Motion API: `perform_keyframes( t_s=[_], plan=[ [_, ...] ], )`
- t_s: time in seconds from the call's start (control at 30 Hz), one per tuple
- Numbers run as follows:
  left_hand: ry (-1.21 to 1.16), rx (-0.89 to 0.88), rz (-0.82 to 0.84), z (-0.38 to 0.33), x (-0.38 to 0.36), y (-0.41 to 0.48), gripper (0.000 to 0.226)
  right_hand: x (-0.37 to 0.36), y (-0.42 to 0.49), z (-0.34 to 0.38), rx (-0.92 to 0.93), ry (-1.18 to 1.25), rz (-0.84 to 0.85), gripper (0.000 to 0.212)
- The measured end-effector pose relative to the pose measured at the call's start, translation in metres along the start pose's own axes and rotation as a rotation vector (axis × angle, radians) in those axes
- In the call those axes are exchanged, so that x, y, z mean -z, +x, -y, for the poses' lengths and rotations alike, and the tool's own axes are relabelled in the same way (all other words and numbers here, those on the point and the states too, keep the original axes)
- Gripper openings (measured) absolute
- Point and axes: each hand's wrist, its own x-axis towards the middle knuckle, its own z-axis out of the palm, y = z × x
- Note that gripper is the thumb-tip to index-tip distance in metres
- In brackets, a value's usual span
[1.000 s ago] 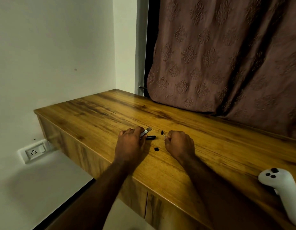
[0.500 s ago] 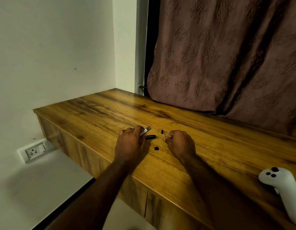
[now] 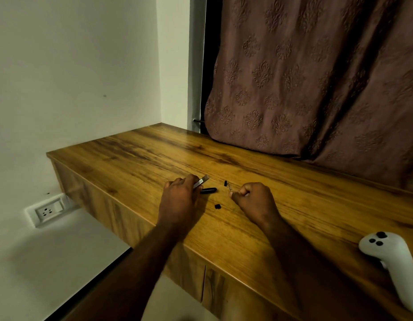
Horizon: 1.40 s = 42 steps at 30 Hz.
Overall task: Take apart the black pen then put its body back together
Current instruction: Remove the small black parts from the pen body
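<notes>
The black pen lies in pieces on the wooden table (image 3: 136, 156). My left hand (image 3: 180, 200) is closed around a silvery pen part (image 3: 202, 181) that sticks out past my fingers. Just right of that hand lies a black barrel piece (image 3: 209, 190) on the wood. A small black piece (image 3: 217, 206) rests between my hands, and another tiny black piece (image 3: 225, 183) sits farther back. My right hand (image 3: 254, 202) is curled in a fist, pinching a thin wire-like part (image 3: 230, 187) at its fingertips.
A white handheld controller (image 3: 390, 258) lies at the table's right front edge. A brown patterned curtain (image 3: 316, 77) hangs behind the table. A wall socket (image 3: 46, 212) sits low on the left wall, beside the table's left end.
Both hands have stayed almost where they were; my right hand has shifted slightly. The loose pieces have not moved.
</notes>
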Motion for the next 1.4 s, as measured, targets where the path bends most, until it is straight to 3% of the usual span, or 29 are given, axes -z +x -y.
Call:
perform_keyframes(
  t_s=[0.07,0.2,0.27,0.33,0.53,0.77,0.83,0.97,1.07,1.17,1.27,1.4],
  plan=[
    [-0.011,0.006,0.003,0.002,0.0,0.001,0.008,0.0,-0.005,0.0,0.051,0.045,0.046,0.032],
    [-0.02,-0.005,0.021,0.004,-0.001,0.002,0.01,-0.007,-0.016,0.01,0.156,0.053,0.24,0.012],
    [-0.03,-0.011,0.026,0.005,-0.001,0.002,0.012,-0.013,-0.019,0.014,0.218,-0.052,0.29,0.026],
    [-0.045,-0.016,0.03,0.005,-0.001,0.002,0.012,-0.016,-0.02,0.018,0.273,-0.172,0.304,0.027],
    [-0.053,-0.036,0.038,0.005,-0.002,0.001,0.014,-0.008,-0.018,0.022,0.194,-0.027,0.336,0.002],
    [-0.032,-0.077,0.046,0.006,-0.003,0.0,0.015,0.002,-0.016,0.024,0.166,0.028,0.404,0.012],
    [-0.03,-0.086,0.06,0.006,-0.003,0.0,0.016,0.012,-0.01,0.021,0.115,0.192,0.363,0.012],
    [-0.042,-0.067,0.078,0.008,-0.004,0.0,0.02,0.032,0.003,0.011,-0.122,0.703,0.015,0.003],
    [-0.09,-0.108,0.089,0.007,-0.002,-0.001,0.038,0.031,0.004,0.013,-0.257,0.998,-0.072,0.011],
    [-0.15,-0.15,0.085,0.004,-0.001,-0.002,0.047,0.023,-0.003,0.021,-0.267,1.055,0.011,0.016],
    [-0.147,-0.175,0.068,0.005,-0.003,-0.002,0.037,0.016,-0.01,0.031,-0.19,0.993,0.102,0.017],
    [-0.143,-0.183,0.077,0.007,-0.005,-0.001,0.024,0.008,-0.017,0.04,-0.12,0.841,0.079,0.014]
  ],
)
